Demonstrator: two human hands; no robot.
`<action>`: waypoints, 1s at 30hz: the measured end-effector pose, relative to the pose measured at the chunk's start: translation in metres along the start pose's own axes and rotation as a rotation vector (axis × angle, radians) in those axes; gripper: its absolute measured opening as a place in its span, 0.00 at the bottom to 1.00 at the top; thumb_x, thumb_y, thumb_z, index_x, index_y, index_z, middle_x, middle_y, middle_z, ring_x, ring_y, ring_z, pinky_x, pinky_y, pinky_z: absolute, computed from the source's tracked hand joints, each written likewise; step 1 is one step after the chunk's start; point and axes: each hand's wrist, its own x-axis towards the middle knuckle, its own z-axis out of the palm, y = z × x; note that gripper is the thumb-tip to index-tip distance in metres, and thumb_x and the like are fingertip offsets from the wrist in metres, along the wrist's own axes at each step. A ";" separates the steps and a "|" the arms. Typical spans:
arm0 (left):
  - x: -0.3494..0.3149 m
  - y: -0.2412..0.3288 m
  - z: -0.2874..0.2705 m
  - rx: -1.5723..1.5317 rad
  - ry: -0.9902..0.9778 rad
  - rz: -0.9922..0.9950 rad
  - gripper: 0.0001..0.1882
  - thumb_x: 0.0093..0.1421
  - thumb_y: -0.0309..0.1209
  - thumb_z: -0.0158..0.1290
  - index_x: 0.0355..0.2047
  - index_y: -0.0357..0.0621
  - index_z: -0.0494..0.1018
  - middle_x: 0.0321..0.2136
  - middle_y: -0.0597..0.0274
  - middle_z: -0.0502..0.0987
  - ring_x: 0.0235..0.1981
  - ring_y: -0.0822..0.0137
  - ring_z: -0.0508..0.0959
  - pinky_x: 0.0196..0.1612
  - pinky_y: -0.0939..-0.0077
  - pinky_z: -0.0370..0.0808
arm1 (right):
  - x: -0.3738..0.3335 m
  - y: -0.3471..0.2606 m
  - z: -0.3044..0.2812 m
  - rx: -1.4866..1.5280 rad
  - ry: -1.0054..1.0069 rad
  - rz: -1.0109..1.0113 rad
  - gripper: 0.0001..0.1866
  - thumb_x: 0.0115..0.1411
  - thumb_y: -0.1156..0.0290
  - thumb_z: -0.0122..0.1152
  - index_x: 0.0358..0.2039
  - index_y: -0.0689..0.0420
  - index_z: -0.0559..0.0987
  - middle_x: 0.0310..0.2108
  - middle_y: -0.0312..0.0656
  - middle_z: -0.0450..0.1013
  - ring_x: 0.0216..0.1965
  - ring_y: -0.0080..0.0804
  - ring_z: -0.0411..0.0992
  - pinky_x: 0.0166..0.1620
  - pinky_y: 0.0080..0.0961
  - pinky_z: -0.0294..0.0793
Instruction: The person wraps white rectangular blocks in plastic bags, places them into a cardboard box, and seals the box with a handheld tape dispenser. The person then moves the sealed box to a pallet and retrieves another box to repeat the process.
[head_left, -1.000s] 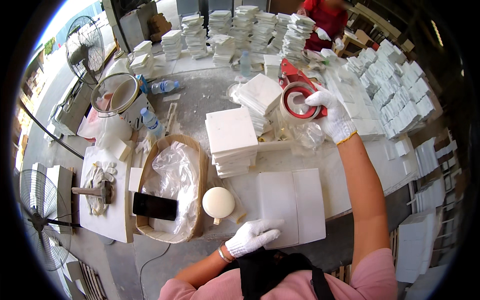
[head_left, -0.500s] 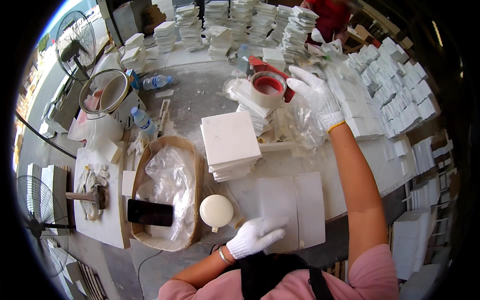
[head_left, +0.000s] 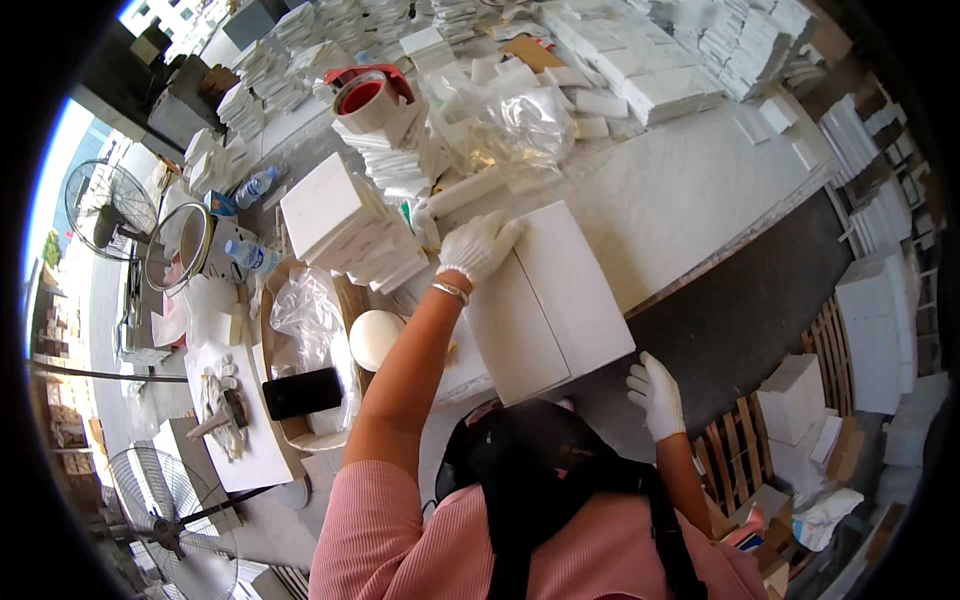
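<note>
My left hand (head_left: pixel 478 246) lies on the far left part of the white box (head_left: pixel 575 285), its fingers loosely spread and gripping nothing that I can make out. My right hand (head_left: pixel 657 398) is off the near right corner, its fingers loose and parted with nothing in them; whether they touch the box I cannot tell.

The box sits under my left fingers and reaches back from them toward my body. As I judge it, the closing is done: both flaps lie flat and meet along a seam (head_left: pixel 540 313). Whether clear tape covers that seam, I cannot tell, so the sealing may be left. The tape gun (head_left: pixel 366 95) is out of both hands, beyond my left fingers and to their left, on some tiles (head_left: pixel 392 155). A squared stack (head_left: pixel 345 220) stands outside the box, just left of those fingers.
</note>
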 end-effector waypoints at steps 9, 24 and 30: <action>0.057 -0.001 -0.009 -0.085 -0.300 -0.080 0.36 0.65 0.61 0.50 0.54 0.39 0.77 0.48 0.54 0.82 0.53 0.60 0.78 0.57 0.68 0.70 | 0.009 0.071 0.061 0.389 -0.438 0.362 0.41 0.67 0.34 0.48 0.65 0.57 0.67 0.58 0.51 0.71 0.51 0.43 0.74 0.47 0.39 0.78; 0.088 -0.040 0.010 -0.333 -0.283 -0.119 0.32 0.64 0.56 0.55 0.52 0.39 0.77 0.46 0.57 0.82 0.47 0.62 0.81 0.49 0.70 0.75 | -0.006 0.053 0.125 0.850 -0.290 0.200 0.57 0.59 0.22 0.45 0.71 0.61 0.58 0.73 0.55 0.50 0.74 0.61 0.44 0.71 0.53 0.47; 0.049 -0.022 0.007 -0.594 -0.336 -0.357 0.29 0.63 0.52 0.60 0.53 0.41 0.77 0.44 0.60 0.82 0.44 0.68 0.81 0.51 0.72 0.77 | 0.017 0.079 0.114 0.796 -0.184 0.219 0.55 0.57 0.21 0.45 0.68 0.57 0.64 0.65 0.47 0.63 0.66 0.45 0.61 0.63 0.44 0.63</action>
